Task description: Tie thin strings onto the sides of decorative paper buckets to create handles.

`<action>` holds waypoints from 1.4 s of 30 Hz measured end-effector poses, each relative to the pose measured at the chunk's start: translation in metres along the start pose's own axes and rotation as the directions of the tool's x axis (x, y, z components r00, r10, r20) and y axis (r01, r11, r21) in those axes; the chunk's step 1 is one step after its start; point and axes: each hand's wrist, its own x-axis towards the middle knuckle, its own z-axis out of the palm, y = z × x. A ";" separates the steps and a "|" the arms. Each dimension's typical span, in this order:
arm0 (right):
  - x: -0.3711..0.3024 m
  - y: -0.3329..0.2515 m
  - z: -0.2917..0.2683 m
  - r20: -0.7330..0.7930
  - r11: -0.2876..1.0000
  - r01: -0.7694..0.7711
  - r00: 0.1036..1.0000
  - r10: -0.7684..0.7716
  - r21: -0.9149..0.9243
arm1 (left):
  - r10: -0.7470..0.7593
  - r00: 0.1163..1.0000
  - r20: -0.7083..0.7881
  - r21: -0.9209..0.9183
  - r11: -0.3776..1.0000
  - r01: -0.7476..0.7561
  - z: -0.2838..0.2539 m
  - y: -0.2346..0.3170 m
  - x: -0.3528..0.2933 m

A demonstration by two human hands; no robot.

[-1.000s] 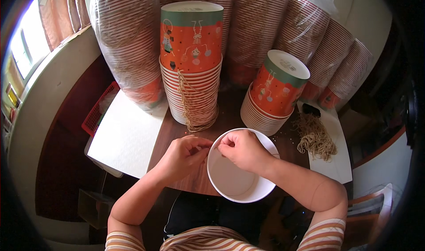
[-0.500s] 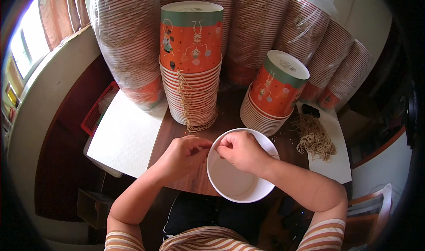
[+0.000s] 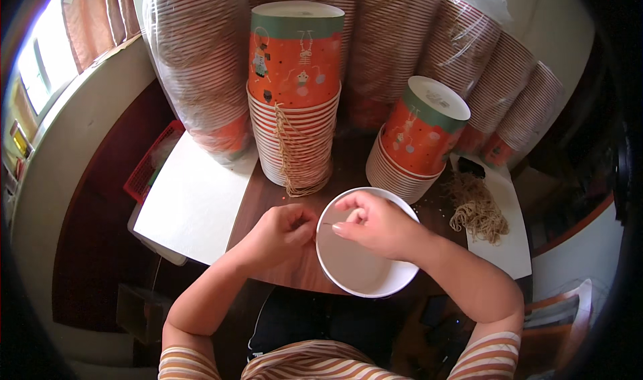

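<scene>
A white paper bucket [image 3: 348, 263] is tilted with its open mouth toward me, at the table's front edge. My right hand [image 3: 388, 229] is over the mouth, thumb and forefinger pinched on the end of a thin string [image 3: 327, 224] near the left wall. Outside the bucket, my left hand [image 3: 278, 236] is closed with its fingertips against the left rim; what they pinch is hidden. Behind stands a tall stack of upside-down orange and green buckets [image 3: 296, 68], with twine loops [image 3: 301, 169] hanging down its side. A shorter bucket stack [image 3: 425, 135] leans to its right.
A heap of loose twine [image 3: 479, 212] lies on a white board [image 3: 506, 246] at the right, beside a small black object [image 3: 471, 167]. Another white board [image 3: 194, 202] covers the table's left. Plastic-wrapped bucket stacks [image 3: 197, 65] line the back. A red basket [image 3: 151, 162] sits at far left.
My right hand has drawn back slightly from the bucket's left wall, the thin string now showing at its fingertips. The bucket has shifted a little away from me.
</scene>
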 end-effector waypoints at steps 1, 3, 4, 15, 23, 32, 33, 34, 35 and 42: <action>-0.012 -0.006 -0.004 0.005 1.000 0.003 1.000 -0.003 -0.002 | -0.093 0.994 0.064 -0.232 0.967 0.106 -0.002 -0.006 -0.003; -0.039 -0.022 -0.009 -0.058 0.989 0.105 0.992 -0.112 -0.105 | -0.163 0.979 0.121 -0.480 0.854 0.201 -0.006 -0.016 -0.012; -0.051 -0.028 -0.009 0.005 0.981 0.119 0.993 -0.120 -0.152 | -0.208 0.958 0.198 -0.684 0.671 0.287 -0.008 -0.023 -0.019; -0.104 0.016 0.068 -0.069 0.591 0.470 0.742 -0.666 -0.656 | 0.087 0.978 0.188 -0.933 0.328 0.150 0.036 -0.042 -0.063; -0.083 0.054 0.111 -0.258 0.789 0.506 0.758 -0.600 -0.349 | 0.080 0.994 0.070 -0.975 0.214 0.051 0.076 -0.043 -0.069; -0.086 0.033 0.106 -0.535 0.920 0.381 0.760 -0.370 -0.096 | 0.271 0.922 -0.276 -0.120 0.942 -0.313 0.085 -0.030 -0.090; -0.084 0.034 0.108 -0.538 0.921 0.377 0.758 -0.368 -0.100 | 0.370 0.873 -0.319 0.001 0.921 -0.389 0.086 -0.028 -0.089; -0.082 0.036 0.109 -0.556 0.921 0.379 0.747 -0.364 -0.093 | 0.372 0.873 -0.316 -0.004 0.920 -0.393 0.086 -0.028 -0.087; -0.080 0.039 0.111 -0.570 0.919 0.386 0.738 -0.361 -0.082 | 0.434 0.842 -0.319 0.088 0.899 -0.430 0.085 -0.029 -0.087; -0.081 0.052 0.108 -0.541 0.931 0.363 0.778 -0.320 -0.030 | 0.443 0.853 -0.276 0.107 0.896 -0.431 0.074 -0.021 -0.086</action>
